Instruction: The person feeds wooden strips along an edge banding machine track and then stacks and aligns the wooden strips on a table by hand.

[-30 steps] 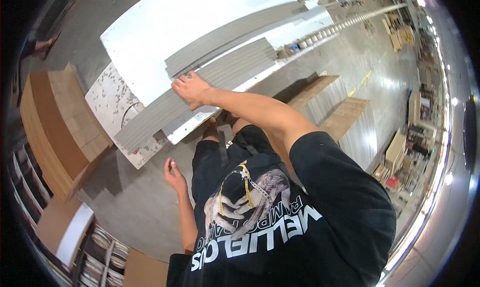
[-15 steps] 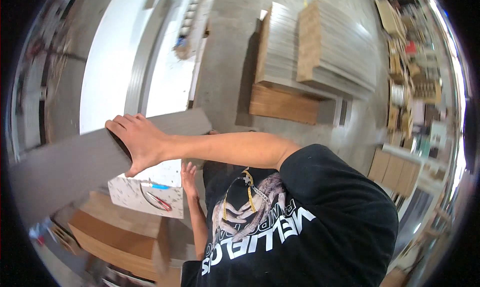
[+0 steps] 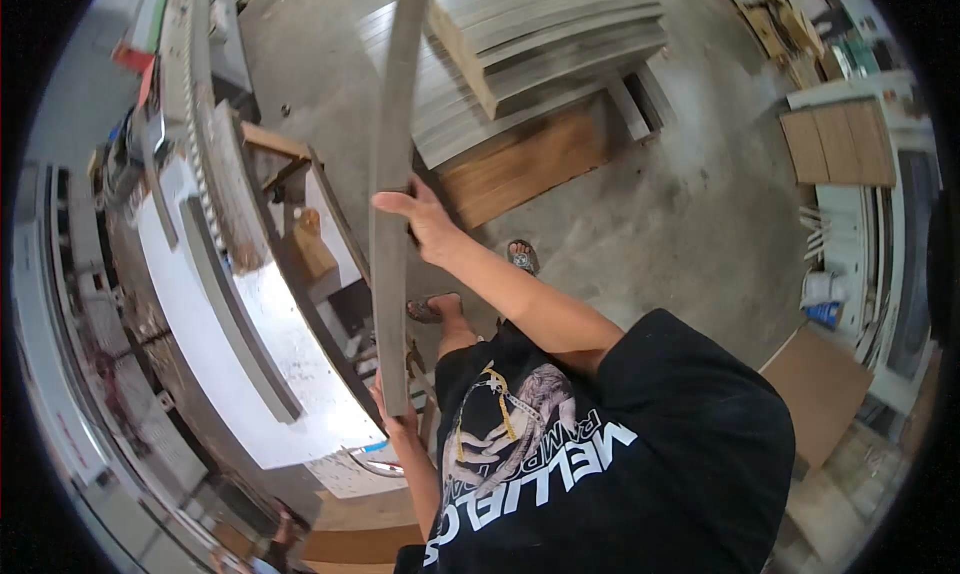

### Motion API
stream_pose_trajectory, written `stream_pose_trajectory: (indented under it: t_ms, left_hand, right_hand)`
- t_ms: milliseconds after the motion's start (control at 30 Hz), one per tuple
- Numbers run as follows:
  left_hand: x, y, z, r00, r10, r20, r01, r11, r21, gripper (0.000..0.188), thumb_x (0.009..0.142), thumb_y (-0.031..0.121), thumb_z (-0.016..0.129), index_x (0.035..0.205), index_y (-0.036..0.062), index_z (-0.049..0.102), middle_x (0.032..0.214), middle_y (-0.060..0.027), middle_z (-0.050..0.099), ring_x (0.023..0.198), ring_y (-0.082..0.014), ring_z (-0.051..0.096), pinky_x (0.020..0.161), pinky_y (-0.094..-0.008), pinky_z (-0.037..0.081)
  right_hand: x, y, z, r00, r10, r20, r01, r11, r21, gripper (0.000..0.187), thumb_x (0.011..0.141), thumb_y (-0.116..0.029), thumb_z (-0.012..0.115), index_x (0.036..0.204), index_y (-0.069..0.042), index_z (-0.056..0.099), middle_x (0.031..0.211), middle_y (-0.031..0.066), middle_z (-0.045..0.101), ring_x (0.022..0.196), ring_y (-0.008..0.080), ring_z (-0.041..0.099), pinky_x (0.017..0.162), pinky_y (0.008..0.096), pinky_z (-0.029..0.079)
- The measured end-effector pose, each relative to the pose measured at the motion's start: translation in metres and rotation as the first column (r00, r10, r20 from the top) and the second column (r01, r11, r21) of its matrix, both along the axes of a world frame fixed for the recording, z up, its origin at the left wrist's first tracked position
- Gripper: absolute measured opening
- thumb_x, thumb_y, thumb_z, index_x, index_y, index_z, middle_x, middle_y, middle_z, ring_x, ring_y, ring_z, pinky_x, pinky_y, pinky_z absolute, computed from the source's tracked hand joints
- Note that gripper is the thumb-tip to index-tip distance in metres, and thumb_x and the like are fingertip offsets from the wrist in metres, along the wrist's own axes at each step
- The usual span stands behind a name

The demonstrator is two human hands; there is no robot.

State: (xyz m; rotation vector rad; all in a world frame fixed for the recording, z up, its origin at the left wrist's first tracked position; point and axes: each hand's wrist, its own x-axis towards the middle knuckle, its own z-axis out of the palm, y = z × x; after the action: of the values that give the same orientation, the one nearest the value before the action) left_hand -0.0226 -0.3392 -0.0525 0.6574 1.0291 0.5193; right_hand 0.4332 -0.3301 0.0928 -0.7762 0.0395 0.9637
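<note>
A long grey board (image 3: 390,294) stands out in front of me, seen almost edge-on, its far end running past the top of the picture. My right hand (image 3: 425,219) is closed around its middle, thumb across the narrow edge and fingers behind. At the near end, my left hand (image 3: 393,414) holds the board from beside and beneath, its fingers partly hidden. To the left is a white-topped worktable (image 3: 300,354) with a second grey strip (image 3: 240,319) lying along it.
Stacked grey boards (image 3: 560,34) rest on a brown wooden base (image 3: 530,169) ahead. My sandalled feet (image 3: 520,257) are on the concrete floor. A brown box-like piece (image 3: 365,546) is at the bottom. Brown panels (image 3: 838,144) lean at the right.
The board has swung from the left to point ahead and turned from its broad face to its edge. My left hand, earlier apart from it, now holds its near end.
</note>
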Motion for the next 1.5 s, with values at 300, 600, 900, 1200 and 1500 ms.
stream_pose_trajectory:
  t_ms: [300, 600, 900, 1200, 1500]
  left_hand:
    - [0.120, -0.013, 0.064, 0.993, -0.118, -0.016, 0.110, 0.966, -0.235, 0.104, 0.092, 0.087, 0.046, 0.153, 0.0022, 0.048, 0.149, -0.0159, 0.058, 0.132, -0.0356, 0.057, 0.113, -0.0488, 0.045]
    - [0.176, 0.037, 0.041, 0.860, -0.508, -0.046, 0.505, 0.860, -0.068, 0.101, 0.083, 0.064, 0.080, 0.158, 0.0053, 0.044, 0.156, -0.0108, 0.052, 0.145, -0.0294, 0.047, 0.123, -0.0456, 0.033]
    - [0.227, 0.088, -0.002, 0.705, -0.693, -0.149, 0.685, 0.721, -0.109, 0.109, 0.077, 0.054, 0.090, 0.156, -0.0034, 0.042, 0.151, -0.0142, 0.055, 0.141, -0.0283, 0.051, 0.122, -0.0409, 0.033]
    - [0.291, 0.107, -0.156, 0.569, -0.719, -0.399, 0.655, 0.690, -0.309, 0.117, 0.071, 0.043, 0.096, 0.162, 0.0013, 0.037, 0.152, -0.0162, 0.052, 0.139, -0.0306, 0.053, 0.118, -0.0410, 0.039]
    - [0.352, 0.167, -0.418, 0.597, -0.757, -0.267, 0.696, 0.654, -0.297, 0.103, 0.077, 0.044, 0.089, 0.157, 0.0009, 0.042, 0.146, -0.0095, 0.056, 0.138, -0.0254, 0.050, 0.121, -0.0416, 0.035]
  right_hand:
    - [0.066, -0.183, -0.104, 0.860, -0.395, -0.325, 0.292, 0.901, -0.322, 0.070, 0.080, -0.041, 0.090, 0.136, -0.012, 0.059, 0.123, 0.0053, 0.064, 0.109, 0.0225, 0.063, 0.091, 0.0431, 0.056]
    - [0.079, -0.242, -0.152, 0.729, -0.545, -0.414, 0.417, 0.834, -0.362, 0.074, 0.077, -0.051, 0.090, 0.134, -0.013, 0.060, 0.122, 0.0056, 0.067, 0.114, 0.0268, 0.062, 0.100, 0.0444, 0.051]
    - [0.087, -0.240, -0.221, 0.663, -0.611, -0.432, 0.419, 0.782, -0.462, 0.079, 0.082, -0.048, 0.087, 0.143, -0.010, 0.054, 0.134, 0.0087, 0.062, 0.122, 0.0306, 0.057, 0.106, 0.0476, 0.046]
    - [0.133, -0.213, -0.449, 0.613, -0.597, -0.517, 0.385, 0.797, -0.465, 0.087, 0.087, -0.051, 0.083, 0.154, -0.010, 0.046, 0.150, 0.0078, 0.055, 0.137, 0.0295, 0.050, 0.115, 0.0477, 0.040]
    - [0.207, -0.155, -0.653, 0.634, -0.696, -0.337, 0.432, 0.680, -0.592, 0.060, 0.085, -0.054, 0.084, 0.130, -0.019, 0.065, 0.122, 0.0017, 0.069, 0.110, 0.0203, 0.063, 0.103, 0.0413, 0.049]
